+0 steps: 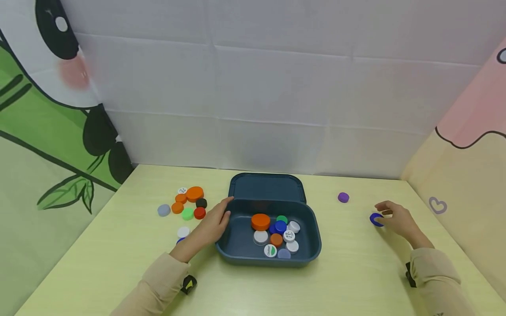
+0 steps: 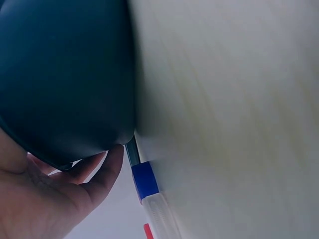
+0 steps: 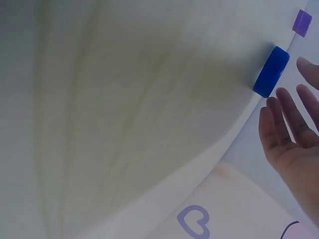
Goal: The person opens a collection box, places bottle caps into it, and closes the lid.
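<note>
While the head view shows the blue cap [image 1: 376,219] flat beside the right hand [image 1: 397,219], the wrist view shows spread fingers [image 3: 279,117] just clear; left hand [image 1: 211,226] rests open against the bin [image 1: 312,237].

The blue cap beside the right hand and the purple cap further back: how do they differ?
The blue cap looks wider than the purple cap. The blue cap lies right at the fingers of the right hand; the purple cap lies alone, nearer the wall. Both are round and rest on the table, outside the box.
</note>
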Available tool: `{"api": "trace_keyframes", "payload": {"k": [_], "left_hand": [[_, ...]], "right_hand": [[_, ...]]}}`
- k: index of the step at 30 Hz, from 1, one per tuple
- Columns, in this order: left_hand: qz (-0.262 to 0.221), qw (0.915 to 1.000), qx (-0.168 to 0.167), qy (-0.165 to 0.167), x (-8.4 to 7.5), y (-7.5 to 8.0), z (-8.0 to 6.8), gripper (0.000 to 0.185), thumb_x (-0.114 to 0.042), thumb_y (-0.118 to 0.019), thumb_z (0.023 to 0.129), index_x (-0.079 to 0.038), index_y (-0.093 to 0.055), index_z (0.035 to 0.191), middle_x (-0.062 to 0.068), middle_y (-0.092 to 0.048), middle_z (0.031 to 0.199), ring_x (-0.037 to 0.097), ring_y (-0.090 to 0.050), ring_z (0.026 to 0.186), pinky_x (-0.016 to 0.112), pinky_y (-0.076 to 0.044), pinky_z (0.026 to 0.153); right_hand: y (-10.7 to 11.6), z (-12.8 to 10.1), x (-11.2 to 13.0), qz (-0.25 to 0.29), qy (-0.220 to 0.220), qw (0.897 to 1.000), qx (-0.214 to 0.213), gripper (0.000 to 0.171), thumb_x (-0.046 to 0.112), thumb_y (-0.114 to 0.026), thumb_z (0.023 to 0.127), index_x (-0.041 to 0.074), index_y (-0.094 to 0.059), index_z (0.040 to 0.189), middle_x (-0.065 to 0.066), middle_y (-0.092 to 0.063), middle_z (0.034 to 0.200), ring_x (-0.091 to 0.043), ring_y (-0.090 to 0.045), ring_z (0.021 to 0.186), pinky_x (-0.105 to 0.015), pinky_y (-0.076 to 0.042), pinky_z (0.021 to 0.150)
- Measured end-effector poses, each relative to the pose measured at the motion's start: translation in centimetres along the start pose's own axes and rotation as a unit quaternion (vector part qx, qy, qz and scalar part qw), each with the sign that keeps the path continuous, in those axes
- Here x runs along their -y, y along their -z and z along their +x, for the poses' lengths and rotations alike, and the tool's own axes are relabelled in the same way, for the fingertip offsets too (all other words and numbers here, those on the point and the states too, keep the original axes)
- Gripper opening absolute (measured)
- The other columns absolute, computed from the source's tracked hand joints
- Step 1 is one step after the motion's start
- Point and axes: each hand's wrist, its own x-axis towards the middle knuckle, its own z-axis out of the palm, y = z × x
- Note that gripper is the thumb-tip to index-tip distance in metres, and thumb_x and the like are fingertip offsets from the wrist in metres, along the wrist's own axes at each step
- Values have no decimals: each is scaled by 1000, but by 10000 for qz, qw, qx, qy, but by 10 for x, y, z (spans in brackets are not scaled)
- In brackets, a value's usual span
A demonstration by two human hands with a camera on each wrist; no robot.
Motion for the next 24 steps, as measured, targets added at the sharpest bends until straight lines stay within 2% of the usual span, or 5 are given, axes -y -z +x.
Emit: {"api": "trace_keyframes", "payload": {"k": [5,14,24], "left_hand": [[29,10000,6,-3,1,0,0,44,-8,-39,96,1,-31,139,22,-40,139,36,-41,127,50,-34,104],[-2,10000,17,-7,4,-1,2,45,-9,-40,96,1,-31,139,21,-40,139,35,-41,127,49,-34,104],[-33,10000,-5,-49,5,-2,2,44,-9,-40,96,1,-32,138,21,-40,139,35,-41,127,48,-35,104]], "right_hand": [[2,0,-3,5,-52,9999,161,40,10,-65,82,-11,-51,112,-33,-54,110,-48,-53,99,-41,-52,68],[-1,2,-4,-33,24,9997,224,35,3,-66,79,-11,-53,108,-32,-58,104,-45,-57,93,-36,-51,67],[-4,3,-4,-136,45,9997,209,35,4,-66,79,-11,-53,107,-32,-58,102,-44,-57,92,-41,-52,68]]}}
